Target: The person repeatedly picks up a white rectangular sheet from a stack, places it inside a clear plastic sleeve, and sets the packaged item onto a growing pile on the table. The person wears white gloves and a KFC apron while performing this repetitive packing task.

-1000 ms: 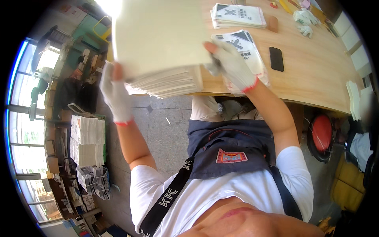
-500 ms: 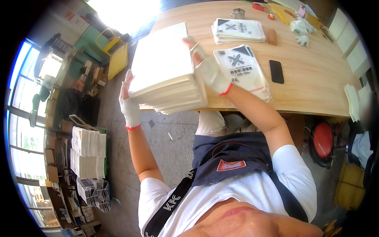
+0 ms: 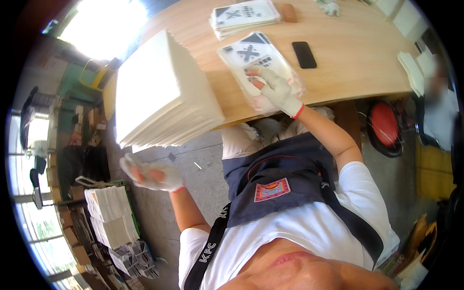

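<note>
A tall stack of white paper sheets stands on the near left part of the table, its near side overhanging the edge a little. My left hand, in a white fingerless-tipped glove, is just below the stack's near corner with fingers stretched out and nothing in it. My right hand, gloved alike with a red cuff, hovers over or rests on a pile of printed clear plastic bags. Its thumb and forefinger are apart; whether they touch the top bag I cannot tell.
Behind the bags lies a second printed pile, beside a brown block. A black phone is to the right on the wooden table. Bundled paper stacks stand at floor left; a red stool is at right.
Both hands have left the paper stack. My left hand came down toward me, and my right hand moved over to the plastic bags. The view has shifted, moving the table's things left and upward.
</note>
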Available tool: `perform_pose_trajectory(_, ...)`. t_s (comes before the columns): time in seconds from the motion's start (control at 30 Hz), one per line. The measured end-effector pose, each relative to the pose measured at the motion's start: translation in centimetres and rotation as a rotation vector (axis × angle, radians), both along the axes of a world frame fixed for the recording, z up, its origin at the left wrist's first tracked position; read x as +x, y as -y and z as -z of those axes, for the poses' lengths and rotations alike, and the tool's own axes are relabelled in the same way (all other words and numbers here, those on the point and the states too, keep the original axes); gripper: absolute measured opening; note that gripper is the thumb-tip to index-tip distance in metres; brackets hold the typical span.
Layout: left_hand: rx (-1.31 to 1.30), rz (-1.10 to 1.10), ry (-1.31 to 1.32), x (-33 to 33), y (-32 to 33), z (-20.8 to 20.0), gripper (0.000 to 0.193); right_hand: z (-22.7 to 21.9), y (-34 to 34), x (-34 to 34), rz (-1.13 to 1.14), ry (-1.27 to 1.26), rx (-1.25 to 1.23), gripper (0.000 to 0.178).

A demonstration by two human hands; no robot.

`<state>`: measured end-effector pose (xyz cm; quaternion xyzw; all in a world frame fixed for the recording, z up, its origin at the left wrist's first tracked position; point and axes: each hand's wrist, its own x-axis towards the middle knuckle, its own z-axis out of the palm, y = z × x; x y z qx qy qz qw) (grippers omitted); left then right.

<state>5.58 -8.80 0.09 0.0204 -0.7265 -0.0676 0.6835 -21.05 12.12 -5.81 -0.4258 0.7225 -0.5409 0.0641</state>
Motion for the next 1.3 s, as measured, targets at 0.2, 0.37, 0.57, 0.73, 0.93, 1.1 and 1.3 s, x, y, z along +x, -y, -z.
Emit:
perform_pose_trajectory(0.2, 0.088, 0.392, 0.911, -10.9, -9.6, 6.9, 0.045, 9.4, -8.1, -6.1, 0.406, -0.699, 0.363, 0.032)
perform_pose_trajectory(0.37, 0.005, 0.096, 1.193, -20.4, -9.5, 15.9, 0.045, 12.9, -9.6, -7.0, 0.364, -0.607, 0.378, 0.037)
perform_pose_trajectory(0.57, 0.079, 0.139, 1.406, -21.9, -8.7, 14.9, 0.046, 11.5, -8.8, -6.3, 0.533, -0.301, 0.413, 0.05)
perform_pose_trajectory(0.73, 0.031, 0.017, 1.348, -24.3, -8.2, 14.7, 0.05, 9.2, -6.0, -9.2, 0.668, -0.068, 0.772, 0.057)
perform_pose_trajectory(0.93, -0.094, -0.042, 1.564, -24.9, -9.7, 13.2, 0.063, 9.1, -6.8, -13.6, 0.322, 0.276, 0.817, 0.042)
perform_pose_trajectory(1.1, 0.235, 0.278, 1.437, -26.7, -14.8, 12.8, 0.069, 10.3, -6.4, -15.2, 0.112, 0.667, 0.461, 0.03)
perform_pose_trajectory(1.3, 0.345, 0.111, 1.317, -27.8, -15.5, 15.6, 0.06, 12.4, -5.2, -14.1, 0.048, 1.175, -0.143, 0.018)
